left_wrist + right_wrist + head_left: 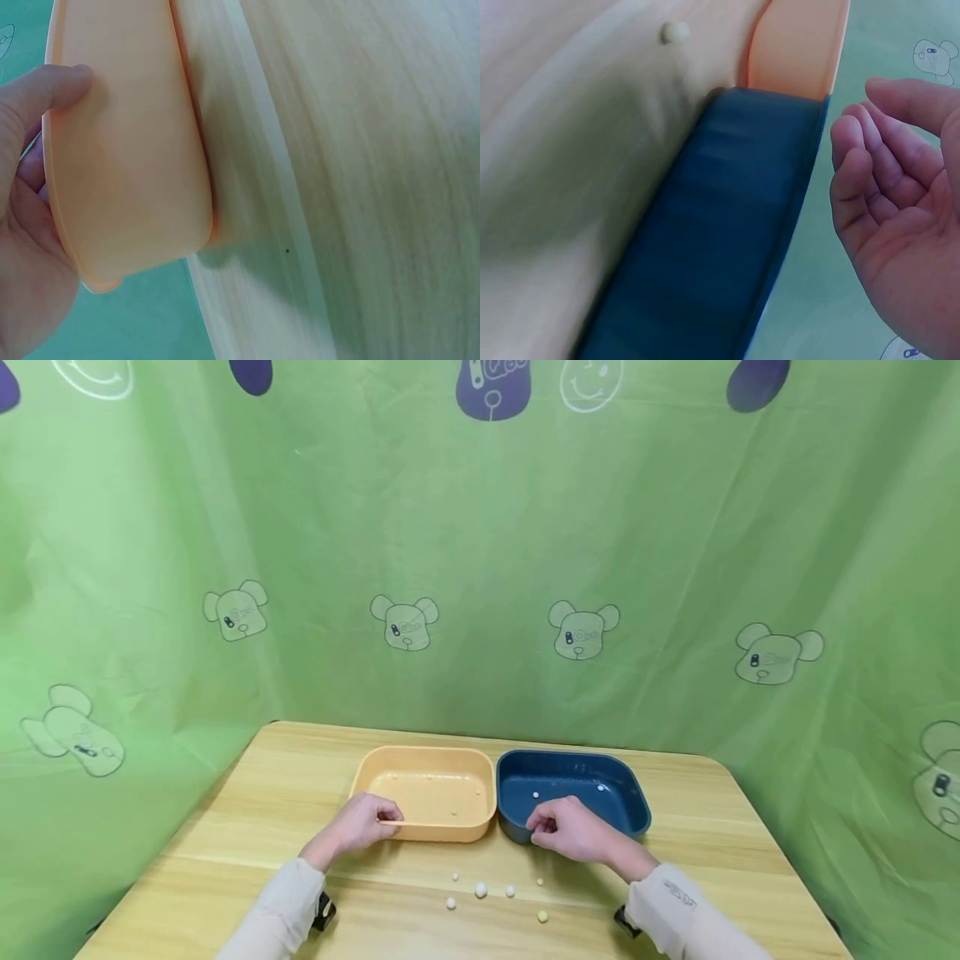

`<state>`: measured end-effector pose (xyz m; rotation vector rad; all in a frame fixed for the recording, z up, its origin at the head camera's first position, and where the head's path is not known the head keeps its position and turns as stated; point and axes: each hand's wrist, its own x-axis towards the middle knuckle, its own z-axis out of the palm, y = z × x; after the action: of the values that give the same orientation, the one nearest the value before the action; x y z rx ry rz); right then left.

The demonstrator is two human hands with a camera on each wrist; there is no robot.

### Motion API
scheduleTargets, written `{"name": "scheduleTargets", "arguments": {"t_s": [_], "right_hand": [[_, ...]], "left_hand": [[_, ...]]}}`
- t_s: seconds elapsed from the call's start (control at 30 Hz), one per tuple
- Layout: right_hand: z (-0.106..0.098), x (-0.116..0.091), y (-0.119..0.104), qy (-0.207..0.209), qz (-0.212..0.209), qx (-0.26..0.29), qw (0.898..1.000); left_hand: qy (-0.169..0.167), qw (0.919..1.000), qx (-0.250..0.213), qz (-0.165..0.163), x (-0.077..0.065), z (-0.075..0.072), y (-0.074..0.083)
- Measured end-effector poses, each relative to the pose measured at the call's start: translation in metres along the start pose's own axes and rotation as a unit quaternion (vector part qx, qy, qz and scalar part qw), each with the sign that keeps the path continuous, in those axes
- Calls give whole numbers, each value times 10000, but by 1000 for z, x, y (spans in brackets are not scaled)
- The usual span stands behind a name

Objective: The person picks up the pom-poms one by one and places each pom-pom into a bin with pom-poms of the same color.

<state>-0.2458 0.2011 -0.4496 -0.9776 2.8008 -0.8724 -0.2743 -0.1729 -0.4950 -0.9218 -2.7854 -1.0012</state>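
Observation:
My left hand [360, 821] grips the near left rim of a light-orange tub [442, 833]. In the left wrist view its thumb [71, 84] lies on the outer wall and the other fingers are inside the rim. A few tiny pale balls lie on that tub's floor. Over the near rim of a dark-blue tub [637, 827] hovers my right hand [573, 831], its fingers loosely bent. Nothing shows between its thumb [911, 101] and fingers in the right wrist view. Two small white balls, one a white ball [536, 795], lie in the blue tub.
On the wooden table [420, 935], before the tubs, lie several small balls, among them a larger white ball [481, 889] and a yellow ball [542, 916]. The tubs stand side by side, near the back edge. A green printed curtain [480, 527] surrounds the table.

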Motion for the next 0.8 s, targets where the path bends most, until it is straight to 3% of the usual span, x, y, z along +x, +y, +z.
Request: {"name": "scheduleTargets", "arguments": {"t_s": [0.2, 0.47, 0.8], "right_hand": [[2, -19, 8, -126, -64, 184, 9997], [14, -43, 12, -527, -452, 374, 9969], [33, -57, 14, -1223, 87, 833, 9890]], "left_hand": [[57, 10000, 81, 6, -1, -1, 0], [31, 9999, 100, 20, -1, 1, -2], [-2, 10000, 14, -9, -1, 1, -3]]}}
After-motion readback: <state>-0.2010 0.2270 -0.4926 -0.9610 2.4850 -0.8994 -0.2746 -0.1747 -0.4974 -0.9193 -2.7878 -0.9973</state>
